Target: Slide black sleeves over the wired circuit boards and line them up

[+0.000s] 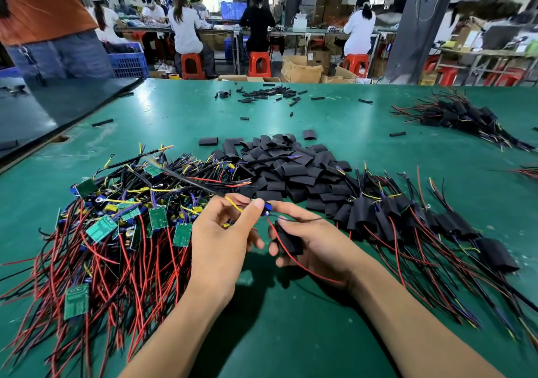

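Left hand (218,243), right hand (317,243) half-hide board (267,210) and sleeve (286,239).

Just in front of the heap of loose sleeves (285,170), the left hand (217,240) and right hand (317,240) cover most of the circuit board (266,210); only a blue part shows in their grip. Right fingers (273,251) hide part of the black sleeve (292,242). Left of the heap, wires of the pile of bare boards (102,227) are cut off by the bottom edge. Right of the heap, wires of the sleeved row (387,211) leave the frame. Beyond the heap, the scattered black bits (267,92) on the bench (180,115) are too small to tell.
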Available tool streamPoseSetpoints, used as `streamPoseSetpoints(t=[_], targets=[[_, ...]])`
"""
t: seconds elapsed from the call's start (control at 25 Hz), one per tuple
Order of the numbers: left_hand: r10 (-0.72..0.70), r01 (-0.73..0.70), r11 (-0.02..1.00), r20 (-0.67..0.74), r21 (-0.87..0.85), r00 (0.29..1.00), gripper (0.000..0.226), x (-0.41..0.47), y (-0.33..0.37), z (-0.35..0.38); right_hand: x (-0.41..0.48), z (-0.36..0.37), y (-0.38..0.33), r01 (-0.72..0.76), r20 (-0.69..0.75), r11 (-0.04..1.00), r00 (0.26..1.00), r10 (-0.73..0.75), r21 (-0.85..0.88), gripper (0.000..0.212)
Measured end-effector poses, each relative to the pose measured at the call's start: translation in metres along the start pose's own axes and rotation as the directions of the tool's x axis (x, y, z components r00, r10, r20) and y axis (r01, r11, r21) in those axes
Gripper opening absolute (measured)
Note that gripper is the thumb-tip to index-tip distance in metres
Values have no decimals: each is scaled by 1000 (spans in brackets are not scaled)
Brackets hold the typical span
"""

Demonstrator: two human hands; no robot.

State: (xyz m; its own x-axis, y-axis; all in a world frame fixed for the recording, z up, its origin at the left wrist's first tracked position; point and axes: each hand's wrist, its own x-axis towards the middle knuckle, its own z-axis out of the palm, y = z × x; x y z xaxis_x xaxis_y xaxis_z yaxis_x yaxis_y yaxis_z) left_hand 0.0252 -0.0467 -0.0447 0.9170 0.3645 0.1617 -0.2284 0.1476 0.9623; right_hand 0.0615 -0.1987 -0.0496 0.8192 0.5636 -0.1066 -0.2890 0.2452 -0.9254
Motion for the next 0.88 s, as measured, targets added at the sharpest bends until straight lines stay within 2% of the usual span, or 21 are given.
streamPoseSetpoints(t=[0.16, 0.36, 0.44, 0.56, 0.64, 0.76, 0.88], targets=[[9, -11, 999, -63, -39, 998, 15, 0, 3, 0, 0, -1, 0, 94, 69, 996, 993, -94, 0, 40], [-148, 145, 979, -14, -143, 989, 22, 2, 7, -1, -1, -4, -4, 81, 99, 994, 991, -87, 71, 48], [-157, 155, 979, -8, -134, 987, 22, 2, 8, -2, -1, -5, -3, 94, 142, 995, 985, -99, 40, 49], [-90, 88, 994, -30, -58, 996, 21, 0, 7, 1, 2, -2, 0, 171, 60, 984, 984, -169, -39, 39], [-15, 15, 1000, -22, -4, 1000, 22, -4, 6, 4, 5, -1, 1, 194, -37, 981, 980, -194, -3, 30], [114, -128, 982, 105, 137, 988, 22, -14, 6, 7, 8, -4, -1, 199, -185, 970, 968, -172, 143, 24], [170, -252, 910, 258, 329, 951, 35, -21, 1, 10, 8, -10, -7, 187, -263, 937, 959, -108, 295, 20]])
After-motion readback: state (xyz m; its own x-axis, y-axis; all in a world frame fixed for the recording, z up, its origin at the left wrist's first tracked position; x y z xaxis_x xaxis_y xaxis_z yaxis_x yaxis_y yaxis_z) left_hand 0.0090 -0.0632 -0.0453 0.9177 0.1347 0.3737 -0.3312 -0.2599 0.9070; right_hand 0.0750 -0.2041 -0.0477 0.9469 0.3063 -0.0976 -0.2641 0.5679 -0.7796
